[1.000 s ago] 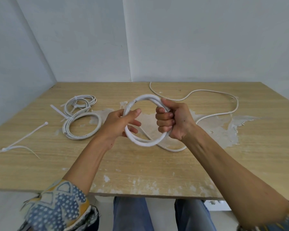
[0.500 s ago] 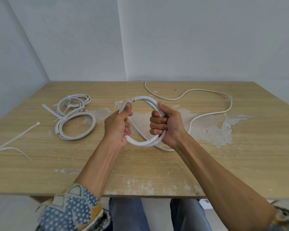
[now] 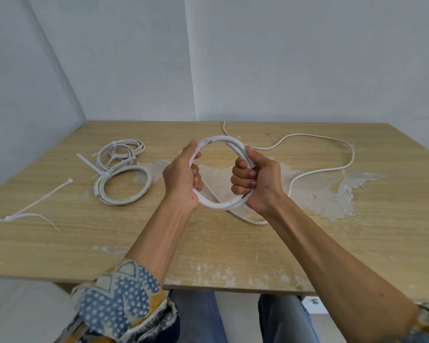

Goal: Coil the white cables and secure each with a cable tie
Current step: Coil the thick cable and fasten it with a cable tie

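A thick white cable is looped into a coil (image 3: 222,141) held upright above the table. My left hand (image 3: 182,178) grips the coil's left side, thumb along the top. My right hand (image 3: 256,181) grips the right side with fingers curled round the strands. The cable's loose tail (image 3: 320,169) runs from under the coil across the table to the right and back toward the far edge. Two tied coils lie at the left: a larger one (image 3: 124,185) and a smaller one (image 3: 120,152) behind it. Loose cable ties (image 3: 40,201) lie at the far left.
The wooden table (image 3: 233,243) has a patch of peeled, whitish surface (image 3: 332,194) at centre right. White walls meet in a corner behind it. My knees in blue jeans show under the near edge.
My left hand has gone from fingers spread around the coil to a firm grip on its left side. The coil has become narrower and taller. The view has shifted slightly.
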